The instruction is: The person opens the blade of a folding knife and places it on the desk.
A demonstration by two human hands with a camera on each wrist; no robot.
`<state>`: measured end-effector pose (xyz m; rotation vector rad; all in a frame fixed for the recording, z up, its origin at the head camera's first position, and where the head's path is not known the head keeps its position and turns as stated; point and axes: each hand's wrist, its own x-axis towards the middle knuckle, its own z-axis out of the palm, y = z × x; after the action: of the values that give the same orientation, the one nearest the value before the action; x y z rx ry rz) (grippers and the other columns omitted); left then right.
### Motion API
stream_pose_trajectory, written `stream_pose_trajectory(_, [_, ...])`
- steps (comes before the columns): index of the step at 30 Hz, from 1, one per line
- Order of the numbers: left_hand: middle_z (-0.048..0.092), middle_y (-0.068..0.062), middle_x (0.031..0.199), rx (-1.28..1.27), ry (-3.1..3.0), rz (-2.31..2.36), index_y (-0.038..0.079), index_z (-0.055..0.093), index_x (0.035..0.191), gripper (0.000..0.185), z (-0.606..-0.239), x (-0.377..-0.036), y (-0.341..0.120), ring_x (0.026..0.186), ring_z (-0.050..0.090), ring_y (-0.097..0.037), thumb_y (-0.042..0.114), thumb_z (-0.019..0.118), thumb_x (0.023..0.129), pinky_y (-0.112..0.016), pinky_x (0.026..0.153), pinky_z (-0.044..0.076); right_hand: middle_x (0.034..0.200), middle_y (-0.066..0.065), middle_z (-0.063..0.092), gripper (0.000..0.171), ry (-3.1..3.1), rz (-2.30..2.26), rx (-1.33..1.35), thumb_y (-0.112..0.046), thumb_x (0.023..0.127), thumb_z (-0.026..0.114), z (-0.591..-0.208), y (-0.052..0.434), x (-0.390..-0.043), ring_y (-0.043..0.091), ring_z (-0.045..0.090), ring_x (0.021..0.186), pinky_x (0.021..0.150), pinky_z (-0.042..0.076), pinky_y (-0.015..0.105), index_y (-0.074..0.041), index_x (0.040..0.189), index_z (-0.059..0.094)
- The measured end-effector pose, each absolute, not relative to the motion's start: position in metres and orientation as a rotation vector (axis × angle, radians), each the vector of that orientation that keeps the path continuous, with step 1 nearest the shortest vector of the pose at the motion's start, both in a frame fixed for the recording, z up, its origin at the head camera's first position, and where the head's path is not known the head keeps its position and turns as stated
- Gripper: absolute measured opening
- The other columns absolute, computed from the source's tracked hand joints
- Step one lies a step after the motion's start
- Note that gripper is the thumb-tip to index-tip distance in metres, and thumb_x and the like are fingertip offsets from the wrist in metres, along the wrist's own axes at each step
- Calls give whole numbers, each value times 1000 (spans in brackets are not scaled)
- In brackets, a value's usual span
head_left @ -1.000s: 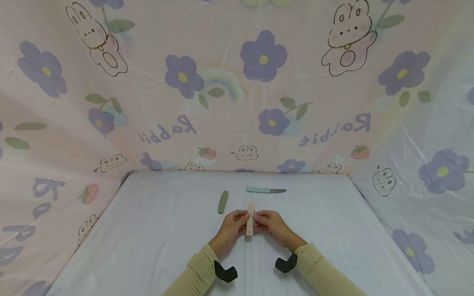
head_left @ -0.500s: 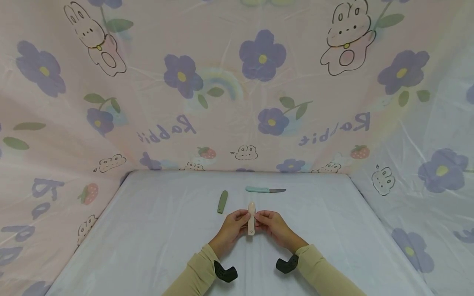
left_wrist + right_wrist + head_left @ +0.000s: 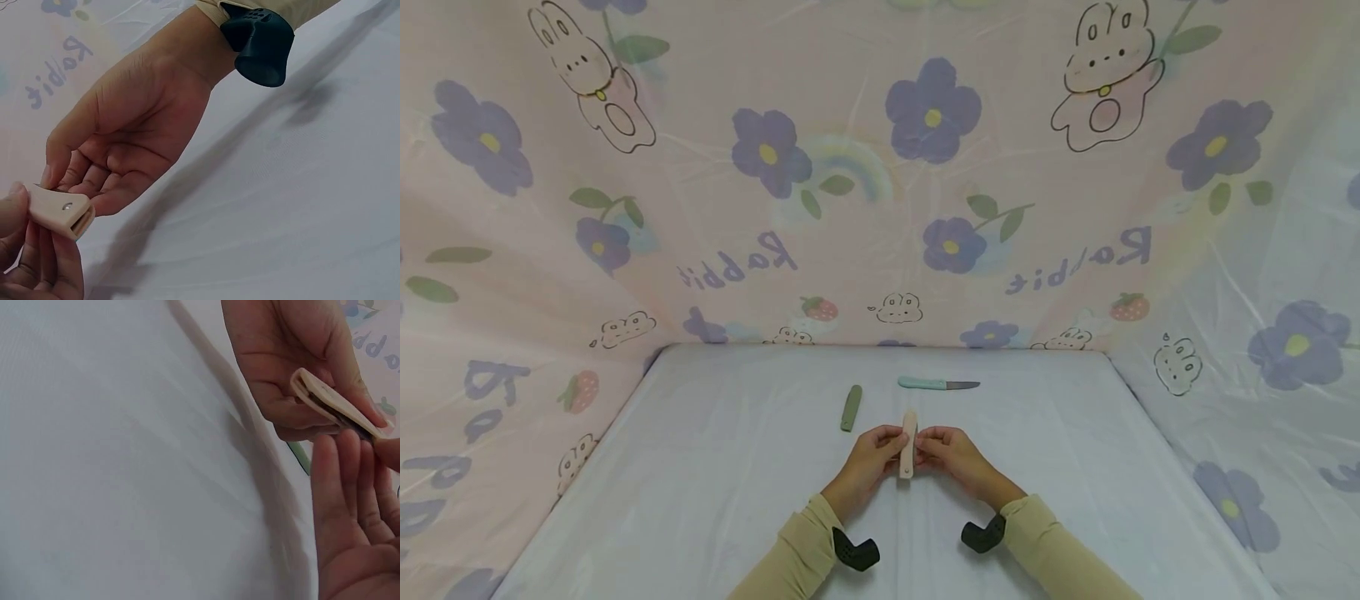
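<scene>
Both hands pinch a beige folded knife (image 3: 908, 444) between them: left hand (image 3: 867, 462) at 9 o'clock, right hand (image 3: 956, 460) at 3 o'clock. It stands above the counter (image 3: 715, 467).

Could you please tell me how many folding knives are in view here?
3. A beige knife is pinched between the left hand and right hand. A green knife lies folded further back left. A blue knife lies open behind it. None seems hidden.
</scene>
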<state>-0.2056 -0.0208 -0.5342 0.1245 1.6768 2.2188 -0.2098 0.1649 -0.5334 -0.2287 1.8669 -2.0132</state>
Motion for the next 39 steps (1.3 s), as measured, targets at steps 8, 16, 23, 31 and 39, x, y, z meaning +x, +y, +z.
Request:
stream_pose_trajectory(8, [63, -9, 102, 128, 1724, 2163, -3, 55, 116, 38, -531, -204, -22, 88, 62, -17, 25, 62, 91, -29, 73, 53, 88, 10, 64, 25, 1951, -1928, -250, -16, 94, 55, -532, 166, -209, 19, 64, 80, 75, 55, 35, 8, 102, 56])
stream_pose_trajectory(16, [62, -9, 104, 131, 1753, 2148, -2, 54, 117, 39, -529, -203, -22, 90, 61, -17, 28, 61, 91, -30, 73, 53, 87, 10, 64, 24, 1958, -1949, -250, -14, 94, 56, -533, 165, -208, 19, 64, 79, 75, 55, 35, 9, 101, 55])
stream_pose_trajectory(23, [62, -13, 107, 96, 1720, 2183, -2, 54, 115, 39, -532, -204, -23, 93, 62, -22, 28, 61, 91, -33, 77, 53, 89, 17, 63, 32, 1982, -1971, -232, -15, 93, 56, -534, 166, -206, 20, 64, 79, 74, 55, 37, 15, 103, 51])
stream_pose_trajectory(31, [63, -12, 103, 102, 1698, 2179, -3, 54, 114, 36, -534, -203, -24, 87, 62, -20, 24, 61, 91, -31, 73, 54, 91, 13, 62, 27, 1936, -2004, -178, -15, 95, 55, -529, 165, -203, 20, 62, 82, 77, 54, 37, 9, 106, 51])
stream_pose_trajectory(39, [64, -7, 95, 118, 1674, 2143, -3, 54, 112, 33, -534, -200, -20, 80, 61, -15, 21, 61, 91, -28, 68, 53, 92, 8, 62, 24, 1923, -2011, -163, -14, 96, 52, -512, 164, -196, 18, 59, 84, 77, 53, 36, 8, 106, 53])
